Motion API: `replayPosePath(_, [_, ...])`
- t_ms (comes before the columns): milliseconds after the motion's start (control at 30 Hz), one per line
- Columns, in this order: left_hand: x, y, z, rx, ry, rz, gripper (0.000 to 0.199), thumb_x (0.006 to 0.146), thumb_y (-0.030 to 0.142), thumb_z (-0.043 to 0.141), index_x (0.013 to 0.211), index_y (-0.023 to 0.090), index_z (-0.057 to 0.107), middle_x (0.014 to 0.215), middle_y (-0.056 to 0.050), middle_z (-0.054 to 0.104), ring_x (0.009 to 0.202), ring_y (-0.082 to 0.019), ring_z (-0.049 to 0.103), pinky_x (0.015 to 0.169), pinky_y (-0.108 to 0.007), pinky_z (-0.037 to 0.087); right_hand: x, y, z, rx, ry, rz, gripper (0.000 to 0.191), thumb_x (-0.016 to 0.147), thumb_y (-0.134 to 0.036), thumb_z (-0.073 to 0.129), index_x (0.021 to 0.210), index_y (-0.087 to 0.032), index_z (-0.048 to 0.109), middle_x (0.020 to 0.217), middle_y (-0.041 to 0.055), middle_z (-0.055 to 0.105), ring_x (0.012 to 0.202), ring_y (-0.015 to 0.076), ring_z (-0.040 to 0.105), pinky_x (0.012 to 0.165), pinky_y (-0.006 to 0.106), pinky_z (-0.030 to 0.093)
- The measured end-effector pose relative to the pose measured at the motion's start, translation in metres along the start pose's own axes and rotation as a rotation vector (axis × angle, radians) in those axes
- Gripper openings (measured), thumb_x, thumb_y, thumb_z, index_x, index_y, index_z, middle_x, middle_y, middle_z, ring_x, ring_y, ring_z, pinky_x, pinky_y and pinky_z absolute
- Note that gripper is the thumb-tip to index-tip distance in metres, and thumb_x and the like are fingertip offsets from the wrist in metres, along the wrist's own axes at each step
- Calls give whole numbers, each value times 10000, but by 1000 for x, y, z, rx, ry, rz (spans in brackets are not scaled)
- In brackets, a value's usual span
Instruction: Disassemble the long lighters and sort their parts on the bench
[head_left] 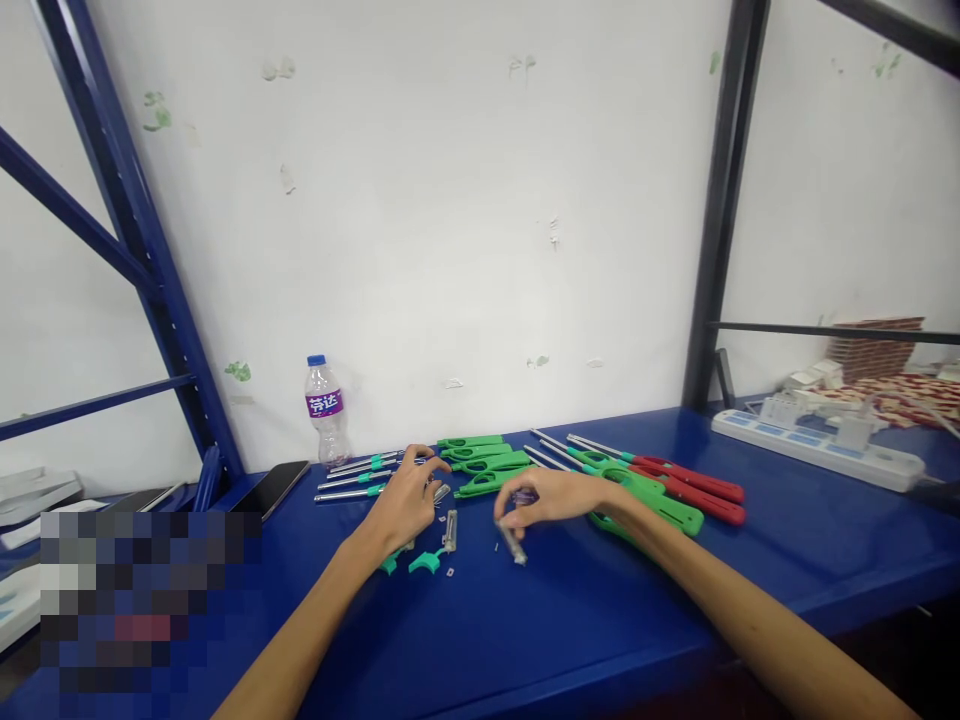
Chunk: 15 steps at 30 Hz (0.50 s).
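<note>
The right hand (544,497) has its fingers pinched on the upper end of a slim clear piece (513,543), which slants down just over or against the blue surface (570,620). It looks light and stiff, smooth enough to slip and probably brittle plastic, so a gentle hold on its long sides should suit it better than a squeeze at the tip. The left hand (405,505) arches over small parts, its fingers bent and somewhat apart; I cannot tell whether they pinch anything. Between the hands lies another clear piece (451,530), with a teal trigger (427,562) beside its lower end; that curved one seems easiest to take by its thicker middle. Past the hands are green handle shells (480,463), with metal rods (352,487) to the left and red-handled lighters (701,492) off to the right. A clear bottle (325,410) stands near the scuffed white wall (465,200), and a dark phone (276,488) lies to the left of it. Over on the right, a white power strip (817,450) sits past the dark rack post (721,210).
</note>
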<state>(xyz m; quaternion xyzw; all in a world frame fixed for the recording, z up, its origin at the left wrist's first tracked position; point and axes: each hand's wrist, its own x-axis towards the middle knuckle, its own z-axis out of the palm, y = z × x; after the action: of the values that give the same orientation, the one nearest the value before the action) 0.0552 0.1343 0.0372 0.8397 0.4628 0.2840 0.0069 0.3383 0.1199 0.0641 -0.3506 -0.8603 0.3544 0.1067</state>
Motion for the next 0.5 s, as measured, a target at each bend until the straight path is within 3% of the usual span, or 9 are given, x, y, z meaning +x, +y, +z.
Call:
replayPosePath(100, [0, -1, 0, -6, 22, 7, 286, 1000, 208, 409, 1161, 197, 645, 1354, -122, 463, 886, -176, 653, 910, -394, 561, 1, -7, 3, 42, 72, -42, 504, 973, -632, 587, 1281, -244, 680, 1110, 39, 762, 617, 113, 567, 477, 190, 395])
replayPosePath(267, [-3, 6, -2, 29, 28, 40, 273, 1001, 221, 426, 1131, 226, 666, 1356, -103, 452, 947, -197, 662, 849, -381, 572, 1, -2, -3, 13, 306, -1, 572, 1048, -644, 392, 1149, -163, 686, 1065, 81, 742, 598, 119, 529, 443, 195, 371])
replayPosePath(367, [-2, 10, -5, 66, 38, 52, 287, 1009, 225, 413, 1101, 233, 685, 1339, -105, 466, 999, -221, 654, 784, -368, 567, 4, 4, -9, -67, 425, 77, 569, 1085, -580, 301, 1135, -159, 681, 1052, 79, 742, 624, 139, 557, 486, 215, 407])
replayPosePath(500, [-2, 20, -12, 108, 51, 89, 301, 1009, 205, 410, 1054, 224, 707, 1234, -109, 550, 1069, -254, 616, 792, -373, 562, -2, 8, -20, -279, 594, 254, 409, 1072, -408, 424, 984, -152, 730, 966, 112, 752, 806, 223, 653, 690, 286, 461])
